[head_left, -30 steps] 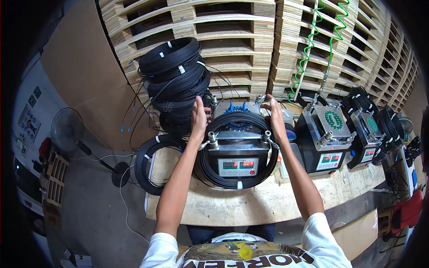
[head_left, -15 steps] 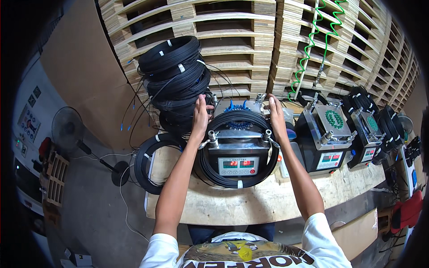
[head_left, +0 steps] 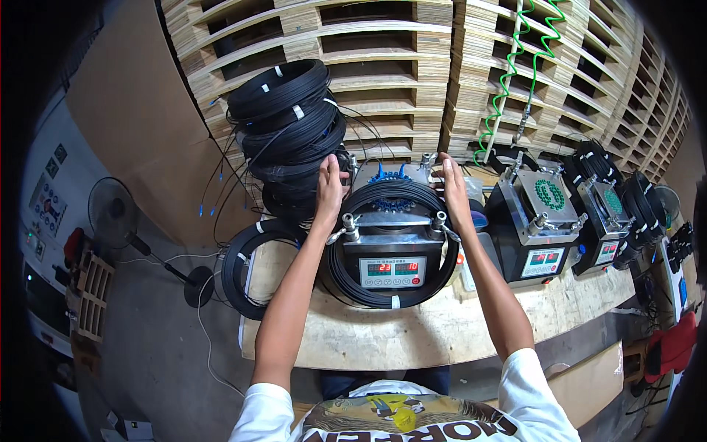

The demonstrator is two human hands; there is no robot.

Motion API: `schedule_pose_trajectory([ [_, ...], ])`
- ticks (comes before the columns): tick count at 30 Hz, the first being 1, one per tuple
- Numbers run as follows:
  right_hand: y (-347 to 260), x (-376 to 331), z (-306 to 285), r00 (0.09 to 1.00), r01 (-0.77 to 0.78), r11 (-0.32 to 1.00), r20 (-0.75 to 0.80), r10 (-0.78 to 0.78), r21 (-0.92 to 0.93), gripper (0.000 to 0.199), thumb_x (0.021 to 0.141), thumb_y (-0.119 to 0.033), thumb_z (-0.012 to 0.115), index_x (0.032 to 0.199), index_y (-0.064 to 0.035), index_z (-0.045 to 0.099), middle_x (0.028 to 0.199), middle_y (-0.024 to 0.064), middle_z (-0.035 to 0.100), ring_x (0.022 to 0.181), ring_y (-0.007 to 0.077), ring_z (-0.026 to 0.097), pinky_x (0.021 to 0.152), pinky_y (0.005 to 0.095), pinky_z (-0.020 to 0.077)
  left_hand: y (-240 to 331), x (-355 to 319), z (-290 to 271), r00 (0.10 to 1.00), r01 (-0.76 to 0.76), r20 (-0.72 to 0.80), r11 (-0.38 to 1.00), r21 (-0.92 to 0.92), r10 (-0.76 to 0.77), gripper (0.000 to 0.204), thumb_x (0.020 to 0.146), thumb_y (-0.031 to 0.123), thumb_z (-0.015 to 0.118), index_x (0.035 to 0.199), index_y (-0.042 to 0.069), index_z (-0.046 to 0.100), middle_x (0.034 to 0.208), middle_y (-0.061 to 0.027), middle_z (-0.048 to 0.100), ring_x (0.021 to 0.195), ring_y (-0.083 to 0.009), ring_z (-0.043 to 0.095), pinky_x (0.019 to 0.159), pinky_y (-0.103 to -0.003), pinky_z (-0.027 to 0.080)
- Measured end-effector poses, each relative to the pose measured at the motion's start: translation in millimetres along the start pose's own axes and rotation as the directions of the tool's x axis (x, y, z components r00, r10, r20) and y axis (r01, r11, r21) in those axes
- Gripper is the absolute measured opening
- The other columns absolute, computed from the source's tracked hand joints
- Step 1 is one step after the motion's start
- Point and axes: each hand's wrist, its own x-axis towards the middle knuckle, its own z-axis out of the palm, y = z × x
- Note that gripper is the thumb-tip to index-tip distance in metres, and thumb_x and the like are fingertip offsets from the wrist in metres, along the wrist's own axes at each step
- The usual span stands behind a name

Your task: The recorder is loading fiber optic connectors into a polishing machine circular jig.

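Note:
In front of me stands a bench machine with a metal top plate (head_left: 398, 240) and a lit control panel (head_left: 392, 273). A coil of black cable (head_left: 396, 302) hangs around its front and loops over the top. Small blue connectors (head_left: 390, 175) form a ring at the top's middle. My left hand (head_left: 331, 190) is by the machine's far left corner, beside the cable stack, fingers stretched out. At the far right corner is my right hand (head_left: 454, 193), its fingers also extended. Neither hand grasps anything visible; contact with the machine's sides is hard to make out.
A tall stack of black cable coils (head_left: 283, 125) leans at the left, with another coil (head_left: 234, 272) on the table's left edge. Two similar machines (head_left: 546, 193) stand to the right. Wooden pallets (head_left: 368, 81) rise behind; green spiral hoses (head_left: 501, 96) hang down. A fan (head_left: 114, 210) stands left.
Red digits on the control panels have changed. Both hands stay in nearly the same place, with only a slight shift of the right fingers.

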Motion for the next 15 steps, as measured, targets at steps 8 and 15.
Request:
schedule_pose_trajectory([
  [8, 1.8, 0.7, 1.1, 1.0, 0.013, 1.0, -0.006, -0.013, -0.024, 0.061, 0.105, -0.05, 0.036, 0.141, -0.0018, 0.048, 0.118, 0.0111, 0.057, 0.1, 0.0165, 0.056, 0.081, 0.0302, 0.0489, 6.6, -6.3, 2.8, 0.998, 0.058, -0.012, 0.998, -0.037, -0.059, 0.074, 0.099, 0.066, 0.034, 0.142, 0.006, 0.043, 0.098, -0.0116, 0.06, 0.082, -0.0138, 0.059, 0.062, -0.028, 0.048],
  [15, 10.3, 6.2, -0.7, 0.999, 0.02, 0.998, 0.028, -0.019, -0.055, 0.061, 0.105, -0.05, 0.036, 0.141, -0.0027, 0.048, 0.116, 0.0097, 0.058, 0.099, 0.0159, 0.057, 0.079, 0.0293, 0.0484, 3.9, -2.1, 0.6, 0.999, 0.035, -0.03, 0.999, -0.004, -0.035, 0.071, 0.099, 0.066, 0.035, 0.141, 0.009, 0.044, 0.095, -0.0097, 0.06, 0.072, -0.0134, 0.056, 0.062, -0.027, 0.047],
])
